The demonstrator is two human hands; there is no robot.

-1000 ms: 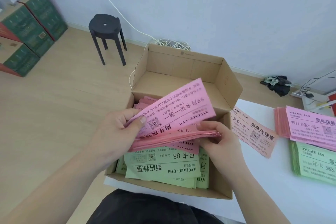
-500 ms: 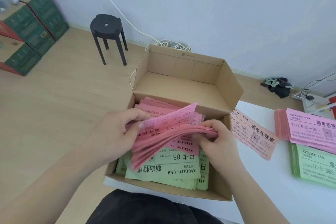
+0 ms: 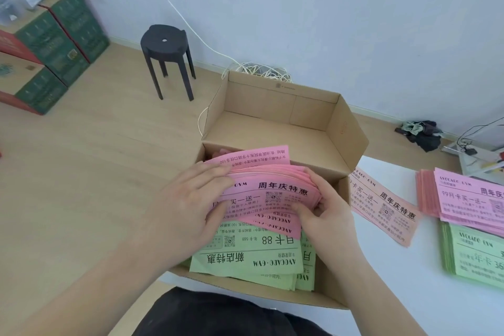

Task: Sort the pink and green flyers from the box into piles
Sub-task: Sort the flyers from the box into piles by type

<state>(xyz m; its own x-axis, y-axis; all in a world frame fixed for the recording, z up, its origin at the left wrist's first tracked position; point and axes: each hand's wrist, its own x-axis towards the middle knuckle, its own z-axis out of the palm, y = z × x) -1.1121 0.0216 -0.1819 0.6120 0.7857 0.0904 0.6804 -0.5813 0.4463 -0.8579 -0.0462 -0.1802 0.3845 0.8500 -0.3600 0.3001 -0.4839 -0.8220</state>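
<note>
Head view: I am part-way through the sort, gathering a pink flyer bundle inside the cardboard box at the desk's left edge. My right hand grips the bundle's right end, fingers curled round the stacked edges. My left hand lies over the left end, fingers nearly straight and spread on the top sheet, pressing it down, thumb along the far edge. Green flyers lie beneath in the box's near end. Next, I judge, I square the bundle, lift it clear of the box wall and carry it to the pink pile toward the desk's far right, which overlaps the green pile; loose sheets could slip or fan out as I lift, so both ends need holding
</note>
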